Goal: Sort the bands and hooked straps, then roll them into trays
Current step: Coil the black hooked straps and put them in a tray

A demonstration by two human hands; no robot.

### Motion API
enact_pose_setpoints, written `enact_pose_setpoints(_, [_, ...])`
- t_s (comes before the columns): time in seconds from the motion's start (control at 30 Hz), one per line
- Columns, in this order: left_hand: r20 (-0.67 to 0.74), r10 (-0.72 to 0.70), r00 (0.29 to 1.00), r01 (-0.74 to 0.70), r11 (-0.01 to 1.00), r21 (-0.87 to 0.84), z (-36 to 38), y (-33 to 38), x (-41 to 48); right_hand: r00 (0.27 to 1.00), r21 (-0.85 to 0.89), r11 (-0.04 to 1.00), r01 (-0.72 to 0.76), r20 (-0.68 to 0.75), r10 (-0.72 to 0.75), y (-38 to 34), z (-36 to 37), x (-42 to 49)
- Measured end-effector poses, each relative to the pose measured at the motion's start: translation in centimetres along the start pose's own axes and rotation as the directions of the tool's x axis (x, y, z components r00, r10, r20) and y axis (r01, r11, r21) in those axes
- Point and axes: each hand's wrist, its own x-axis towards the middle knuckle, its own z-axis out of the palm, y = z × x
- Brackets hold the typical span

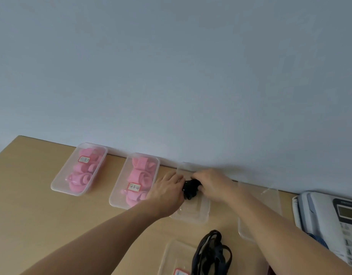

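**Both hands on a black roll over the third tray**

I see the rolled black strap (191,187) held just above the far half of a clear tray (194,214), the third in the row along the wall. The roll is a compact wad, a little longer from near to far than across; motion blur hides where its end points. That tray's long axis runs from me towards the wall, like the two trays of pink bands (79,169) (134,180) to its left.

My left hand (167,192) comes in from the lower left, back of the hand up, fingers curled onto the roll's left side. My right hand (212,183) reaches over from the right, fingers over the top, thumb pressed to the roll's right side. The two hands are close together, both gripping it.

Nearer me, loose black straps (210,253) lie lengthwise across a near tray (171,255). A further clear tray (259,205) and a desk phone (330,221) sit at right on the table (52,215).
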Motion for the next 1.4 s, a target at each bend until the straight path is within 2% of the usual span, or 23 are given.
enact_pose_setpoints(0.07, [0.039, -0.017, 0.999, 0.017, 1.000, 0.012, 0.6, 0.2, -0.2, 0.992, 0.034, 0.999, -0.032, -0.119, 0.036, 0.5, 0.9, -0.5])
enact_pose_setpoints(0.13, [0.059, -0.031, 0.998, 0.030, 0.999, 0.025, 0.8, 0.4, -0.6, 0.973, -0.023, 0.999, -0.029, -0.231, 0.023, 0.7, 1.6, -0.9])
enact_pose_setpoints(0.23, [-0.034, 0.006, 0.999, -0.004, 0.998, 0.055, 0.1, 0.8, -1.4, 0.937, -0.127, 0.990, -0.061, -0.350, 0.013, 0.5, 2.1, -1.5])
enact_pose_setpoints(0.3, [-0.127, 0.103, 0.986, -0.090, 0.990, 0.104, 0.1, 1.0, -1.6, 0.921, -0.151, 0.985, -0.081, -0.388, 0.016, 0.2, 2.1, -1.9])
enact_pose_setpoints(0.37, [-0.152, 0.178, 0.972, -0.154, 0.976, 0.157, 0.1, 1.1, -1.6, 0.912, -0.164, 0.981, -0.099, -0.409, 0.024, -0.2, 2.2, -2.2])
enact_pose_setpoints(0.5, [-0.013, 0.138, 0.990, -0.132, 0.968, 0.213, 0.2, 1.1, -1.5, 0.864, -0.133, 0.975, -0.180, -0.495, 0.092, -0.7, 2.5, -2.7])
enact_pose_setpoints(0.6, [0.044, 0.117, 0.992, -0.124, 0.967, 0.222, 0.7, 1.0, -1.5, 0.851, -0.121, 0.973, -0.194, -0.514, 0.106, -1.1, 2.8, -2.8])
enact_pose_setpoints(0.77, [0.027, 0.126, 0.992, -0.129, 0.972, 0.195, 0.2, 1.0, -1.6, 0.846, -0.122, 0.973, -0.194, -0.523, 0.103, -1.7, 3.2, -3.5])
enact_pose_setpoints(0.97, [-0.005, 0.168, 0.986, -0.165, 0.972, 0.166, -0.5, 1.1, -1.2, 0.888, -0.072, 0.971, -0.226, -0.426, 0.175, -2.6, 3.3, -4.9])
enact_pose_setpoints(1.2, [-0.010, 0.218, 0.976, -0.216, 0.972, 0.096, -2.2, 0.8, -1.7, 0.821, 0.060, 0.939, -0.338, -0.470, 0.325, -5.7, 2.3, -9.1])
enact_pose_setpoints(1.4, [-0.065, 0.303, 0.951, -0.307, 0.949, -0.076, -3.4, 2.5, -5.1, 0.754, 0.210, 0.878, -0.431, -0.451, 0.478, -9.6, 4.0, -13.5])
